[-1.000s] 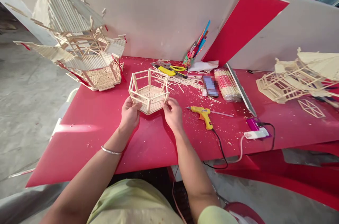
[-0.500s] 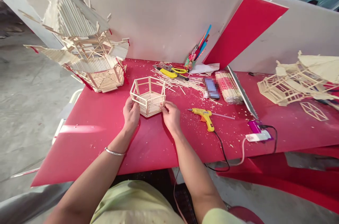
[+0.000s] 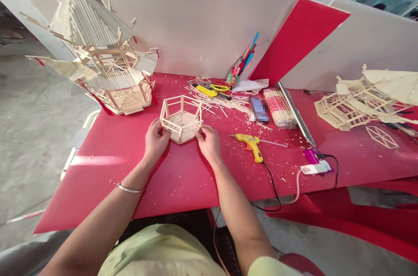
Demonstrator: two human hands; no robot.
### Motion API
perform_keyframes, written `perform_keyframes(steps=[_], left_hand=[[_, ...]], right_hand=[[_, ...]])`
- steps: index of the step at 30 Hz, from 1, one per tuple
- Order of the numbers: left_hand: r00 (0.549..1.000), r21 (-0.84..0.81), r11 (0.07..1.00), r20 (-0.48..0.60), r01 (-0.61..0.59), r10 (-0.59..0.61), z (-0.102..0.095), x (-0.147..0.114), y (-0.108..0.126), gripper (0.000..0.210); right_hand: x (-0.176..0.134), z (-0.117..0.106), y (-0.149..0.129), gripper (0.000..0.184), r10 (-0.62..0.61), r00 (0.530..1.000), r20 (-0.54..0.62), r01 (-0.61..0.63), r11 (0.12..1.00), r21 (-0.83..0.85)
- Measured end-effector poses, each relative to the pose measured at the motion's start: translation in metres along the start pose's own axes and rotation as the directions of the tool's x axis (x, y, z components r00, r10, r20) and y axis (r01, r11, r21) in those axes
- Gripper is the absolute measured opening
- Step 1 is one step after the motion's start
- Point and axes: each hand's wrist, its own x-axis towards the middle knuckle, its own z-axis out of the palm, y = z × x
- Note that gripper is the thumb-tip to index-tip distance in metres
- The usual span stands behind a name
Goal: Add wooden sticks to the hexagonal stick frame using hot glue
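A small hexagonal frame of thin wooden sticks (image 3: 181, 131), with a slatted floor, corner posts and a top rail, is at the middle of the red table (image 3: 183, 180). My left hand (image 3: 156, 139) grips its left side, thumb along the near edge. On the opposite side my right hand (image 3: 209, 142) pinches the right corner between thumb and fingers. The fingertips behind the frame are partly hidden. Whether its base touches the table I cannot tell.
A stick pavilion model (image 3: 124, 89) stands at the left, another model (image 3: 346, 106) at the far right. A yellow glue gun (image 3: 251, 143) lies right of my hands. Behind are loose sticks (image 3: 225, 104), a utility knife (image 3: 206, 90), a phone (image 3: 259, 109) and packaged sticks (image 3: 280, 108).
The frame has tilted slightly, showing more of its floor. My left hand has shifted a little to the left and lower, still on the frame; my right hand keeps its corner.
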Motion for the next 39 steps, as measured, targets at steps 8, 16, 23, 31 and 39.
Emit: perform_keyframes(steps=[8,16,23,31,39], left_hand=[[0.993,0.232,0.972,-0.101,-0.029,0.054,-0.011,0.015,-0.002,0.027],[0.992,0.284,0.959,-0.117,-0.007,0.042,-0.014,0.006,0.007,0.039],[0.99,0.427,0.896,0.115,-0.124,0.083,-0.01,-0.004,0.004,0.03],[0.999,0.373,0.927,-0.02,-0.034,0.044,-0.012,0.006,-0.001,0.026],[1.0,0.363,0.931,-0.005,0.025,-0.025,-0.01,0.004,-0.005,0.039]], right_hand=[[-0.003,-0.005,-0.012,0.011,0.015,0.997,0.077,-0.011,0.999,-0.048],[-0.005,-0.014,-0.02,0.032,0.14,0.99,0.003,-0.14,0.99,0.025],[0.005,-0.004,0.001,0.043,0.043,0.998,-0.035,-0.045,0.996,-0.077],[-0.001,-0.004,-0.006,0.023,0.063,0.998,0.012,-0.062,0.994,-0.09],[-0.003,-0.002,-0.015,0.018,0.069,0.995,0.077,-0.057,0.987,-0.149]])
